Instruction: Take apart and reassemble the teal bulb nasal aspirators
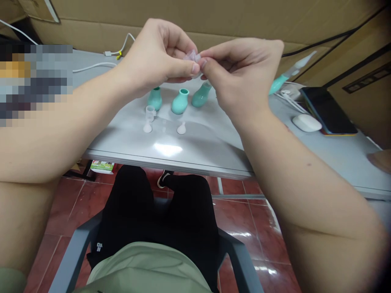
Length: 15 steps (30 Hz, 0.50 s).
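Above the far part of the table, my left hand (166, 55) pinches a small clear plastic piece (192, 56). The fingertips of my right hand (235, 67) close on the same piece from the other side, partly covering it. Below them on the table stand teal squeeze bulbs: one at left (155, 99), an open-necked one in the middle (180, 101) and one at right (200, 95) with a clear part at its neck. Nearer me are a clear plastic connector (150, 112) and two small whitish teardrop-shaped tips, one at left (148, 127) and one at right (181, 128).
A teal bulb with a pointed clear nozzle (290, 75) leans at right. Near it are white cables (291, 99), a white rounded case (307, 122) and a dark phone (328, 112). Behind rises a cardboard wall (232, 20). A white cable (94, 66) lies at left.
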Each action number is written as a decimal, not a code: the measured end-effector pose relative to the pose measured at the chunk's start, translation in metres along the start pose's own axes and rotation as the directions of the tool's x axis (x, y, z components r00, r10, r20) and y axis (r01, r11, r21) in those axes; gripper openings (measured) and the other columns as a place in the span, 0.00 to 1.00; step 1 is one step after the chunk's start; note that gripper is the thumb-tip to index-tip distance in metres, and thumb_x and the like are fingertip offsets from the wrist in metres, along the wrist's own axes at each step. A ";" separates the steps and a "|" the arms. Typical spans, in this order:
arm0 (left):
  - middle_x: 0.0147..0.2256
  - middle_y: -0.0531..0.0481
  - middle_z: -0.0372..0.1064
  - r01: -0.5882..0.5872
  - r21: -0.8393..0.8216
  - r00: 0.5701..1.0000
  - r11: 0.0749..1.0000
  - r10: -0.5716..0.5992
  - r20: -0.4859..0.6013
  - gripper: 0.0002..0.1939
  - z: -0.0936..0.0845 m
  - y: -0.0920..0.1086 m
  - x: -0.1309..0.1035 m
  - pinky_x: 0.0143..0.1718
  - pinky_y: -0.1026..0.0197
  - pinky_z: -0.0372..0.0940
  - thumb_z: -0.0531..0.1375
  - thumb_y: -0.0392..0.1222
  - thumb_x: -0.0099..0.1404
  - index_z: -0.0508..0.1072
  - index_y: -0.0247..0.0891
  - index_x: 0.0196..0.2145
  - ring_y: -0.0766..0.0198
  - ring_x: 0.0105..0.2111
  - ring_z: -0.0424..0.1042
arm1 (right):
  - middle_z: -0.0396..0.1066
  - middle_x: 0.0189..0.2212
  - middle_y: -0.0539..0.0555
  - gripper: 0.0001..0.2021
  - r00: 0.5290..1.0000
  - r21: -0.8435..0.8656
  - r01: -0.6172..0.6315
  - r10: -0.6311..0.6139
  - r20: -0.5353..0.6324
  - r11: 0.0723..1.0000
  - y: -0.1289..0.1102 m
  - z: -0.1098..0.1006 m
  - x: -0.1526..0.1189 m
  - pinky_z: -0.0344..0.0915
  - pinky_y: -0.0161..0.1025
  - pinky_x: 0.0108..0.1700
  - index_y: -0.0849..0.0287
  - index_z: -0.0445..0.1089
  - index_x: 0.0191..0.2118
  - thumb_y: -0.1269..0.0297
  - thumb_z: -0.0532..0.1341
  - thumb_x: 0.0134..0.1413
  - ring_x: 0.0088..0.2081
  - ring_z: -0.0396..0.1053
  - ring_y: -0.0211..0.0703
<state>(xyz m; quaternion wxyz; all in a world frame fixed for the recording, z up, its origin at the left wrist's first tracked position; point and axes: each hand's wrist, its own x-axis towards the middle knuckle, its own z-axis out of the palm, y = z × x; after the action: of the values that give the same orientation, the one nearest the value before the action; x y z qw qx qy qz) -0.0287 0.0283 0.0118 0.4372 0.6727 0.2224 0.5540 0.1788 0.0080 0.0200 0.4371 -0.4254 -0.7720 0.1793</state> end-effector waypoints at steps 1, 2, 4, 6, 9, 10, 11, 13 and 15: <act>0.26 0.46 0.82 -0.001 0.008 1.000 1.000 0.002 -0.012 0.08 0.001 0.002 -0.001 0.30 0.64 0.79 0.76 0.21 0.57 0.83 0.25 0.32 0.65 0.27 0.82 | 0.84 0.47 0.55 0.11 1.000 0.020 0.025 -0.025 -0.008 0.999 0.003 0.001 0.001 0.75 0.60 0.59 0.45 0.81 0.44 0.47 0.72 0.65 0.52 0.77 0.62; 0.26 0.47 0.81 0.003 0.026 1.000 1.000 -0.003 -0.014 0.08 0.001 0.004 -0.003 0.30 0.63 0.80 0.75 0.20 0.58 0.82 0.25 0.32 0.65 0.27 0.82 | 0.84 0.46 0.54 0.10 0.998 0.053 0.065 -0.063 -0.027 0.996 0.006 0.003 0.002 0.76 0.60 0.57 0.45 0.81 0.42 0.47 0.72 0.64 0.49 0.78 0.61; 0.27 0.48 0.81 0.018 0.069 1.000 0.997 -0.018 -0.003 0.08 0.001 0.007 -0.005 0.33 0.61 0.81 0.75 0.20 0.60 0.82 0.25 0.34 0.64 0.29 0.84 | 0.82 0.41 0.55 0.11 0.984 0.137 0.166 -0.155 -0.087 0.977 0.014 0.007 0.006 0.77 0.60 0.52 0.46 0.79 0.36 0.48 0.74 0.61 0.43 0.78 0.60; 0.29 0.47 0.82 0.039 0.120 0.999 0.992 -0.039 0.005 0.08 0.001 0.010 -0.006 0.37 0.58 0.81 0.76 0.22 0.62 0.82 0.25 0.36 0.62 0.32 0.85 | 0.80 0.38 0.55 0.14 0.971 0.190 0.235 -0.221 -0.093 0.953 0.021 0.010 0.010 0.77 0.59 0.48 0.47 0.77 0.33 0.46 0.76 0.59 0.39 0.77 0.58; 0.27 0.47 0.81 0.018 0.190 1.000 0.982 -0.018 -0.003 0.10 0.001 0.011 -0.005 0.34 0.56 0.79 0.77 0.21 0.59 0.83 0.28 0.34 0.62 0.28 0.82 | 0.77 0.35 0.54 0.20 0.968 0.202 0.249 -0.247 -0.036 0.947 0.026 0.011 0.013 0.77 0.58 0.45 0.48 0.74 0.33 0.40 0.77 0.57 0.37 0.75 0.55; 0.27 0.47 0.81 0.011 0.214 1.000 0.977 -0.011 -0.003 0.10 0.001 0.011 -0.004 0.34 0.57 0.78 0.77 0.20 0.59 0.83 0.29 0.33 0.63 0.28 0.81 | 0.77 0.35 0.53 0.21 0.969 0.192 0.244 -0.244 -0.019 0.951 0.026 0.010 0.013 0.77 0.57 0.45 0.47 0.73 0.33 0.39 0.77 0.56 0.37 0.75 0.55; 0.27 0.48 0.81 0.007 0.235 1.000 0.972 -0.008 0.003 0.11 0.001 0.011 -0.004 0.34 0.57 0.78 0.77 0.20 0.58 0.83 0.29 0.33 0.63 0.28 0.81 | 0.77 0.36 0.52 0.21 0.972 0.178 0.234 -0.237 -0.005 0.956 0.025 0.008 0.013 0.77 0.57 0.45 0.47 0.73 0.33 0.39 0.76 0.56 0.37 0.74 0.55; 0.27 0.49 0.81 0.024 0.264 1.000 0.964 -0.027 0.006 0.11 0.001 0.010 -0.003 0.35 0.58 0.78 0.76 0.20 0.57 0.83 0.29 0.33 0.64 0.28 0.82 | 0.78 0.37 0.51 0.18 0.977 0.145 0.202 -0.211 0.046 0.969 0.022 0.005 0.012 0.77 0.56 0.45 0.45 0.73 0.33 0.40 0.76 0.57 0.38 0.74 0.55; 0.28 0.49 0.82 0.035 0.293 0.999 0.955 -0.043 0.020 0.10 0.000 0.008 -0.001 0.38 0.57 0.78 0.77 0.22 0.56 0.83 0.27 0.34 0.63 0.30 0.83 | 0.79 0.37 0.51 0.16 0.976 0.135 0.181 -0.195 0.096 0.974 0.021 0.001 0.011 0.77 0.55 0.44 0.44 0.74 0.33 0.42 0.75 0.58 0.38 0.75 0.55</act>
<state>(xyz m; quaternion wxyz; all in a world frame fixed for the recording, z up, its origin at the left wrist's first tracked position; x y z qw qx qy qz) -0.0305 0.0229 0.0178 0.3464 0.7326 0.3095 0.4974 0.1858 0.0297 0.0116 0.4354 -0.3117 -0.8185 0.2080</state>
